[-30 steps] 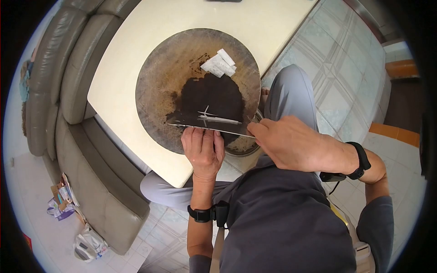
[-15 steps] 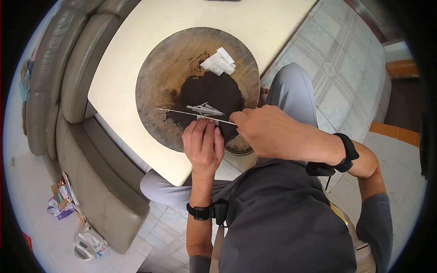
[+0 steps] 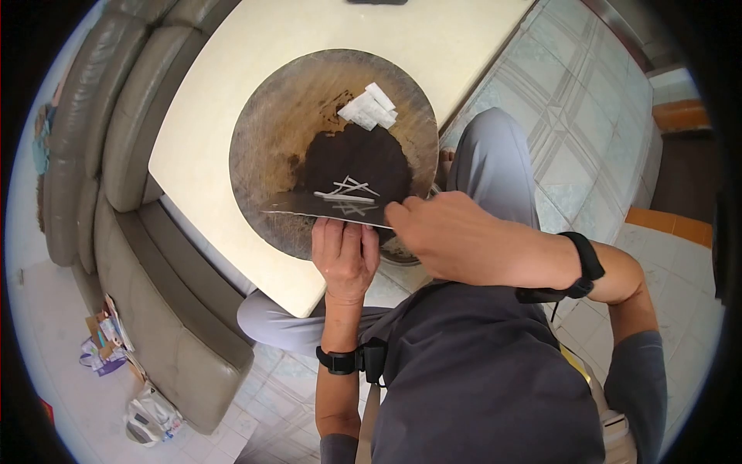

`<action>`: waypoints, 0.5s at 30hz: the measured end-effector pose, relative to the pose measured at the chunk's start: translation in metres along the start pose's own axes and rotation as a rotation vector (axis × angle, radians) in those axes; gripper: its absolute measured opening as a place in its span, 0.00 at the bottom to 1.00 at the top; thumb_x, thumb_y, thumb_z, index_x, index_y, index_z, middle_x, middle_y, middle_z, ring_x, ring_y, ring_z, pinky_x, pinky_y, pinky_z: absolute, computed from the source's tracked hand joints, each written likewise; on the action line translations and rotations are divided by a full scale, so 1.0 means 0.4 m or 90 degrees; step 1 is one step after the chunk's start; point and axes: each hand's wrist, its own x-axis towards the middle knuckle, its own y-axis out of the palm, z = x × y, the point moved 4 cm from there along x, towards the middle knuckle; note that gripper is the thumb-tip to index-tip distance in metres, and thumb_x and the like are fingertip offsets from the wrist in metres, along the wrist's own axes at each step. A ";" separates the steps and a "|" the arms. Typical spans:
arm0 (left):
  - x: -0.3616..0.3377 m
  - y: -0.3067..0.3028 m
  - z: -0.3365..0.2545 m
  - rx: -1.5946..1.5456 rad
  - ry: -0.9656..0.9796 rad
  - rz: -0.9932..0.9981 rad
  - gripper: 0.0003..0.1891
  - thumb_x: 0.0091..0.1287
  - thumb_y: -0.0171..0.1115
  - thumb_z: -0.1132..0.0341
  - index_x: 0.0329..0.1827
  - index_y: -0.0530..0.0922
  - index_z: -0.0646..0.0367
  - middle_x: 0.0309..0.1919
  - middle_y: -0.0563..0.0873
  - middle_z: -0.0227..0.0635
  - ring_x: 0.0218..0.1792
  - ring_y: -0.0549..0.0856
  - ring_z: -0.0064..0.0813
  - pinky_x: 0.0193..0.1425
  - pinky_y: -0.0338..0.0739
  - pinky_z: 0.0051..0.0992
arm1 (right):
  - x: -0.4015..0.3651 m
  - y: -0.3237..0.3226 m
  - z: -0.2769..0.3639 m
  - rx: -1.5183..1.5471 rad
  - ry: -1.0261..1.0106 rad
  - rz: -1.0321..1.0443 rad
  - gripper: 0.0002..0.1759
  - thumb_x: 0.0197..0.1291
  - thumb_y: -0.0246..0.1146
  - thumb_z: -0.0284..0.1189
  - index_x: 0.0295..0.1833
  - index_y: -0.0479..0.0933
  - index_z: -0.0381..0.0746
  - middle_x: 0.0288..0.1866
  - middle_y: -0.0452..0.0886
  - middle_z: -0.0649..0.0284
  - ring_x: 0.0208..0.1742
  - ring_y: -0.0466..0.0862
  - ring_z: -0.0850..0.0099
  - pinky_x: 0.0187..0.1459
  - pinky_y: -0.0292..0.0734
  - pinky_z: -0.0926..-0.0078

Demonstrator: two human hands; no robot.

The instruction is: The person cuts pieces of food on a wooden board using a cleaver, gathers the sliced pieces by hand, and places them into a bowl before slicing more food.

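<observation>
My right hand [image 3: 456,236] grips the handle end of a knife [image 3: 290,204], probably a cleaver. Its blade lies across the lower part of a round wooden chopping board [image 3: 259,127], tilted so that its face mirrors the strips. Just behind the blade, thin white strips [image 3: 345,196] lie loosely crossed on a dark patch [image 3: 359,158] of the board. My left hand [image 3: 345,259] keeps its fingers bent and pressed together against the near side of the blade. The blade hides whatever lies under those fingertips. Several flat white pieces [image 3: 368,107] rest farther up the board.
The board sits on a cream table [image 3: 193,131] whose near corner points at my lap. A grey sofa [image 3: 166,301] stands along the left. A dark object [image 3: 377,1] shows at the table's far edge. Bags and small items [image 3: 151,410] lie at lower left.
The knife has come down toward me and its blade has tipped, showing its broad face. My left fingertips have drawn back slightly; the white piece under them is now hidden. The strips have shifted.
</observation>
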 end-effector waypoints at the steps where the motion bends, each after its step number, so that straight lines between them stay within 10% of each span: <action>1: 0.001 0.000 -0.001 0.001 0.003 -0.001 0.08 0.56 0.65 0.79 0.39 0.82 0.68 0.43 0.83 0.46 0.45 0.81 0.50 0.51 0.76 0.41 | 0.015 0.009 -0.003 0.012 0.005 -0.006 0.12 0.50 0.60 0.19 0.41 0.68 0.31 0.30 0.77 0.49 0.31 0.82 0.49 0.31 0.75 0.55; 15: -0.008 -0.001 0.003 0.019 0.012 -0.003 0.08 0.56 0.66 0.76 0.39 0.83 0.68 0.42 0.82 0.46 0.47 0.81 0.51 0.52 0.77 0.42 | -0.058 -0.029 -0.009 0.056 0.087 0.041 0.10 0.47 0.61 0.18 0.37 0.72 0.27 0.31 0.80 0.44 0.35 0.84 0.47 0.35 0.77 0.55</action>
